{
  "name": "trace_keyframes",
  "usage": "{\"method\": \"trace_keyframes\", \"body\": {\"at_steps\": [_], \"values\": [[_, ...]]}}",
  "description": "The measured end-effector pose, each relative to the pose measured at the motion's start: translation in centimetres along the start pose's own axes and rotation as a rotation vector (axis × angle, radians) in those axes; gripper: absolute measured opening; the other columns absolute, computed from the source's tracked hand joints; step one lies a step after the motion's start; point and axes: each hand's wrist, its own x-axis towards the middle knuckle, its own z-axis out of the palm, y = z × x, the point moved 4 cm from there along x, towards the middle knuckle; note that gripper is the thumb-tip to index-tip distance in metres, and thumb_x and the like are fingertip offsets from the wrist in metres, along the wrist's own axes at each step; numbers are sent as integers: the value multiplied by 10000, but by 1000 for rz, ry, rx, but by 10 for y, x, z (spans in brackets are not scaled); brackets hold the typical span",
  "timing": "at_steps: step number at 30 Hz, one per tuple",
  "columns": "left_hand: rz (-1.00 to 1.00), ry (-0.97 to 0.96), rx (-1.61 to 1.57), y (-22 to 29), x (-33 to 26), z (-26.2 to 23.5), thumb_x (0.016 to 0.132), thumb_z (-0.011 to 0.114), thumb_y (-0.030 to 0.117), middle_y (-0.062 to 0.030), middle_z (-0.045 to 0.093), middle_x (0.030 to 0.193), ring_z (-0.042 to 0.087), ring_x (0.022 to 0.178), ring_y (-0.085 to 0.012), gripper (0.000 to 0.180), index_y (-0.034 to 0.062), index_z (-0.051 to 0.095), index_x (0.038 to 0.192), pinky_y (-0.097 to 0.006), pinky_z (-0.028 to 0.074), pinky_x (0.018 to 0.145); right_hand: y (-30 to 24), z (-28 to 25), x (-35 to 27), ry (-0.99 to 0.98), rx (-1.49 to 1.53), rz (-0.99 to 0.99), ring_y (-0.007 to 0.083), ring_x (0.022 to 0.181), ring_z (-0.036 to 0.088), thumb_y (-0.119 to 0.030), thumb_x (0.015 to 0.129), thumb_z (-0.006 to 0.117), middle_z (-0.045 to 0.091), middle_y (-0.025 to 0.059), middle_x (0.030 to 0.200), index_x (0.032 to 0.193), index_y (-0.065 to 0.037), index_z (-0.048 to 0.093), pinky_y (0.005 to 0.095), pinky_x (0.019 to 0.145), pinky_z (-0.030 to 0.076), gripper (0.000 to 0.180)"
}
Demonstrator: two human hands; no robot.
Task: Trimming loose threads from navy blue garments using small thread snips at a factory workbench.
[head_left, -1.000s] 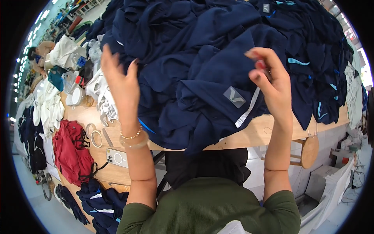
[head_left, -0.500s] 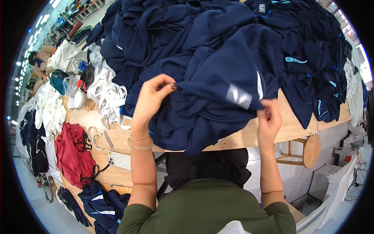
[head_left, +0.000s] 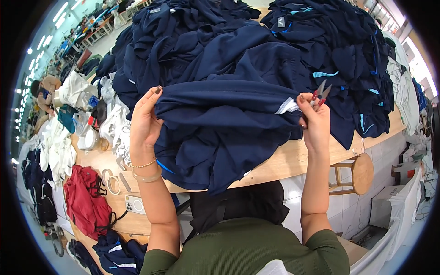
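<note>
A navy garment [head_left: 224,97] is stretched sideways between my hands, a long fold running across its top. My left hand [head_left: 146,118] pinches the fold's left end between thumb and fingers. At the other end, my right hand [head_left: 316,120] grips the cloth beside a small white patch [head_left: 288,106]. Thread snips [head_left: 324,93] with red handles are also in my right hand, their blades pointing up and away from the cloth. The lower part of the garment lies bunched on the wooden table [head_left: 275,163] and hangs over its front edge.
Heaps of navy garments [head_left: 188,43] cover the far table; another pile [head_left: 353,64] with light-blue trim lies right. At left are white straps [head_left: 120,133], tape rolls [head_left: 112,185], a phone [head_left: 135,205] and a red bag [head_left: 86,199]. A round stool [head_left: 362,173] stands front right.
My hands have moved slightly left and spread the cloth into a taut horizontal fold. The white patch, blurred before, is now mostly folded under, and the snips' blades show in my right hand.
</note>
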Motion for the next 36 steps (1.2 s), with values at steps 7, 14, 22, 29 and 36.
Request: {"method": "trace_keyframes", "body": {"at_steps": [7, 14, 22, 29, 36], "values": [[-15, 71, -241, 1, 11, -11, 958, 558, 105, -62, 669, 1102, 664, 957, -164, 308, 9, 570, 1250, -298, 538, 846, -23, 23, 9, -41, -180, -79, 36, 445, 435, -135, 909, 648, 560, -5, 657, 877, 21, 657, 191, 408, 318, 160], [382, -289, -149, 88, 64, 1, 989, 463, 61, -94, 570, 1298, 607, 1018, -127, 433, 1, 413, 1415, -253, 519, 840, -82, 96, 96, -399, 141, -364, 177, 751, 685, -154, 970, 553, 681, 109, 982, 1164, -3, 637, 253, 696, 534, 260], [325, -59, -153, 43, 48, -48, 983, 494, 75, -77, 506, 1358, 548, 1122, -125, 460, -9, 396, 1424, -251, 450, 976, -14, -28, 60, 142, -555, -406, 98, 770, 561, -94, 962, 498, 661, 34, 852, 961, 24, 636, 233, 720, 439, 182], [298, -221, -265, 44, 44, -50, 989, 494, 137, -65, 542, 1309, 565, 1099, -157, 474, -16, 382, 1424, -306, 511, 949, 63, -70, 12, 6, -333, 336, 29, 613, 460, -228, 983, 507, 553, -58, 758, 1008, -82, 651, 203, 519, 347, 206], [340, -481, -559, 110, 53, 9, 971, 476, 167, -212, 501, 1371, 534, 1184, -321, 407, -74, 457, 1299, -497, 361, 1120, -33, -45, 37, 111, 102, -123, 10, 675, 457, -250, 951, 616, 558, -78, 869, 1010, -113, 614, 189, 584, 345, 149]]}}
